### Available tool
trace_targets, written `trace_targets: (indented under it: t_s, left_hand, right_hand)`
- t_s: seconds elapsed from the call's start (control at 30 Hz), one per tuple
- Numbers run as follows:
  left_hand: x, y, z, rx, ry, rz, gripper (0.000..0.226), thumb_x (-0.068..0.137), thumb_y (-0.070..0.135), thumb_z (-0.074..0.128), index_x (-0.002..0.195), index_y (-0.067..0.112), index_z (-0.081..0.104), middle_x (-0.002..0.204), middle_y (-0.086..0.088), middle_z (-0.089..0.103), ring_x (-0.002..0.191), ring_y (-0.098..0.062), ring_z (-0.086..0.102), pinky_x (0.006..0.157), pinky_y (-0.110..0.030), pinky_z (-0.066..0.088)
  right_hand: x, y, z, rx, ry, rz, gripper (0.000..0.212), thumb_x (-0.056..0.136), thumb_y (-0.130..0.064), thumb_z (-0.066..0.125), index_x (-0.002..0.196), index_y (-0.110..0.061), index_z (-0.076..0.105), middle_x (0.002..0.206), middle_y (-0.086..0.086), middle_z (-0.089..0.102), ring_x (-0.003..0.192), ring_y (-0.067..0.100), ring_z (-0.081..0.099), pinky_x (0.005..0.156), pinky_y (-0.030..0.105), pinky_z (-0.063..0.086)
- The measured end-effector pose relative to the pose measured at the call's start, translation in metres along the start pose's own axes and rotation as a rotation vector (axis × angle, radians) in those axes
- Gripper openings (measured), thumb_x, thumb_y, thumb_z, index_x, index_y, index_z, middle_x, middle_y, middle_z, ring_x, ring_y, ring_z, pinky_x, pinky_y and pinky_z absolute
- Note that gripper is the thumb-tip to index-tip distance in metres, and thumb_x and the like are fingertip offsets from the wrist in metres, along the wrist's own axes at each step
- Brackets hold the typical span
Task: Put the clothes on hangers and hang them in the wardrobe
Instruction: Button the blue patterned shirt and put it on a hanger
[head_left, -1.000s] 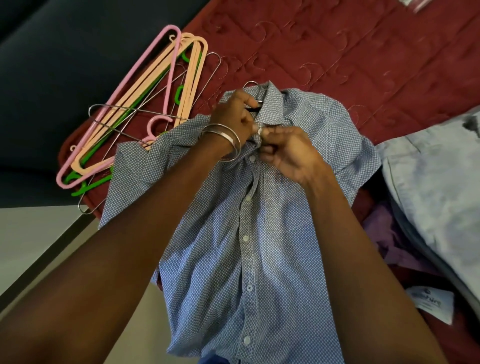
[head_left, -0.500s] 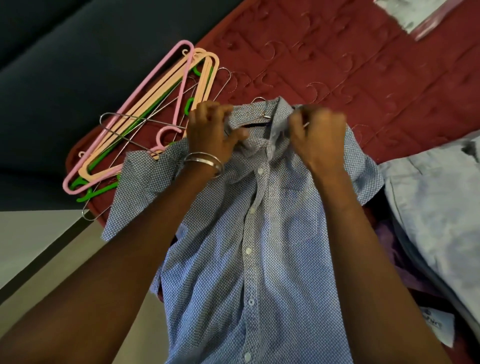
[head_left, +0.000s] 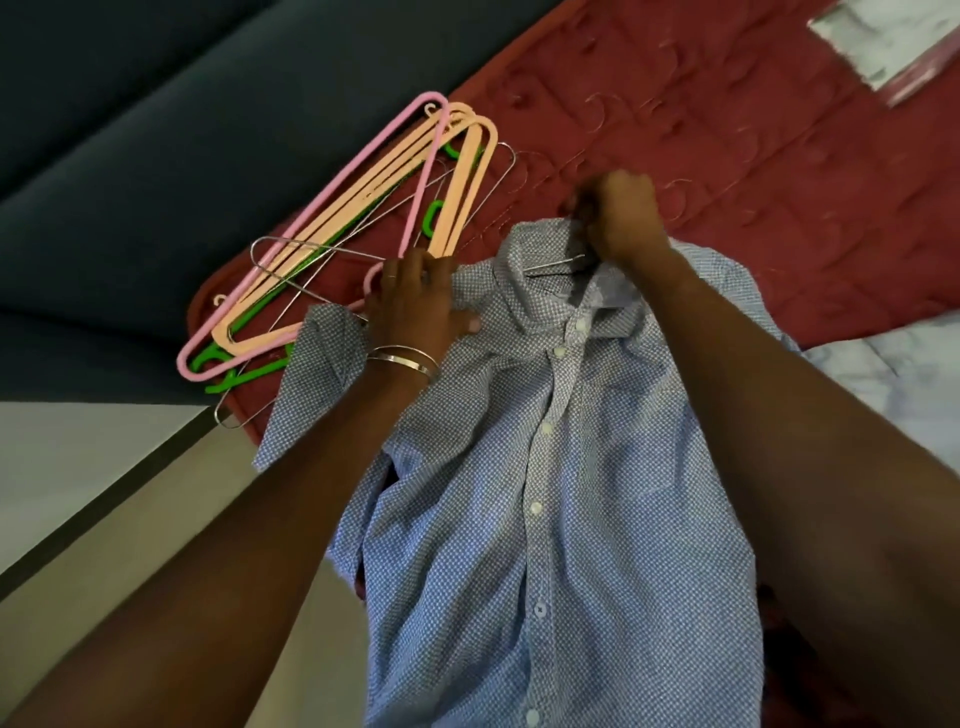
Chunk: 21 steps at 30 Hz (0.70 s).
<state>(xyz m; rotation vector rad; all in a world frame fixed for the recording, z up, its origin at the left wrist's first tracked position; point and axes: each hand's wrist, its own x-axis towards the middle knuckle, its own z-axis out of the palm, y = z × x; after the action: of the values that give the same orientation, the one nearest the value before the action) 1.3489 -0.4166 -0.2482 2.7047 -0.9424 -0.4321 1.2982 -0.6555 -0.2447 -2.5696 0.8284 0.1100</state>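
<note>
**Shirt on a wire hanger, both hands at the collar end**

Nearest the camera, the buttoned front of a blue patterned shirt (head_left: 561, 519) hangs toward the lower edge of the view, its white buttons running up the middle to the collar. It lies on a red quilted bed (head_left: 727, 130), with one short sleeve spread to the left over the mattress edge.

Further up, the left hand (head_left: 415, 306) lies on the shirt's left shoulder, thumb stretched across the fabric and fingers reaching over the shoulder seam. This grip is loose and flat rather than clenched; whether the fingertips pinch cloth beyond the seam cannot be told. Two metal bangles (head_left: 405, 358) sit at the wrist.

At the collar, the right hand (head_left: 621, 218) is curled into a tight grip above the neck opening. A wire hanger (head_left: 553, 262) shows inside the collar just below it, and the fist appears to hold the hanger's neck, though motion blur hides the exact contact.

Beyond the left hand, a pile of spare hangers (head_left: 363, 218), pink, peach, green and wire, rests on the bed's corner. A pale grey garment (head_left: 893, 374) lies at the right edge. Farthest off, a plastic packet (head_left: 893, 47) sits on the bed.
</note>
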Motion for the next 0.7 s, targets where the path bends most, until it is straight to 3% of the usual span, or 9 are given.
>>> trace_targets:
  t_s: [0.07,0.17,0.23,0.3,0.37,0.43,0.57,0.7]
  left_hand:
    - [-0.006,-0.003,-0.003,0.021,0.008,0.002,0.072,0.072,0.044,0.074,0.133,0.017,0.049,0.132,-0.011,0.048,0.125,-0.034,0.039,0.099,-0.050,0.036]
    - [-0.012,-0.005,-0.009,-0.033,0.005,-0.019,0.086,0.070,0.036,0.079,0.143,0.017,0.037,0.135,-0.012,0.047,0.127,-0.034,0.041,0.100,-0.050,0.037]
    - [-0.018,-0.006,-0.018,-0.266,0.057,-0.074,0.094,0.068,0.018,0.082,0.146,0.015,0.029,0.133,-0.016,0.050,0.120,-0.034,0.049,0.094,-0.047,0.046]
    - [-0.028,-0.006,-0.034,-0.441,0.096,-0.142,0.086,0.072,0.007,0.078,0.145,0.012,0.034,0.127,-0.016,0.056,0.110,-0.029,0.056,0.086,-0.031,0.046]
    - [-0.043,-0.003,-0.057,-0.360,0.079,-0.170,0.060,0.079,0.014,0.074,0.133,0.005,0.051,0.111,-0.021,0.064,0.097,-0.031,0.061,0.076,-0.029,0.040]
    - [-0.058,0.000,-0.083,-0.321,0.136,-0.134,0.049,0.078,0.027,0.073,0.118,0.001,0.063,0.100,-0.024,0.068,0.091,-0.035,0.063,0.072,-0.030,0.037]
    - [-0.091,0.009,-0.140,-0.306,0.219,-0.106,0.059,0.063,0.052,0.065,0.107,0.011,0.071,0.096,-0.017,0.070,0.089,-0.033,0.065,0.076,-0.033,0.045]
    - [-0.129,0.041,-0.200,-0.210,0.181,-0.050,0.067,0.066,0.074,0.051,0.121,0.036,0.062,0.116,-0.002,0.063,0.112,-0.028,0.053,0.092,-0.042,0.040]
  right_hand:
    - [-0.010,0.000,-0.017,0.083,0.098,0.002,0.019,0.084,-0.008,0.063,0.100,-0.006,0.072,0.099,0.012,0.072,0.088,0.018,0.063,0.078,0.020,0.041]
    - [-0.031,-0.007,-0.056,0.268,0.206,-0.056,0.016,0.083,-0.009,0.063,0.093,-0.004,0.073,0.093,0.013,0.074,0.079,0.015,0.063,0.076,0.025,0.049]
    - [-0.048,-0.012,-0.081,0.371,0.184,-0.091,0.010,0.082,-0.006,0.062,0.088,-0.007,0.070,0.086,0.009,0.072,0.070,0.013,0.064,0.071,0.032,0.056]
    - [-0.069,-0.016,-0.105,0.477,0.188,-0.114,0.015,0.084,0.000,0.059,0.085,-0.014,0.065,0.077,0.003,0.068,0.060,0.004,0.062,0.059,0.027,0.056]
    - [-0.091,-0.017,-0.128,0.612,0.259,-0.141,0.021,0.085,0.003,0.058,0.080,-0.017,0.061,0.070,-0.005,0.066,0.056,0.000,0.064,0.051,0.019,0.052]
    - [-0.116,-0.011,-0.150,0.697,0.354,-0.148,0.024,0.083,-0.001,0.061,0.077,-0.025,0.060,0.066,-0.012,0.067,0.059,0.001,0.066,0.054,0.021,0.053]
    - [-0.159,-0.007,-0.194,0.755,0.515,-0.129,0.025,0.082,-0.006,0.061,0.078,-0.030,0.056,0.068,-0.014,0.067,0.063,0.002,0.067,0.065,0.029,0.056]
    - [-0.196,-0.035,-0.239,0.703,0.428,-0.245,0.015,0.087,0.004,0.058,0.087,-0.010,0.058,0.071,-0.002,0.065,0.059,-0.005,0.064,0.060,0.014,0.049]
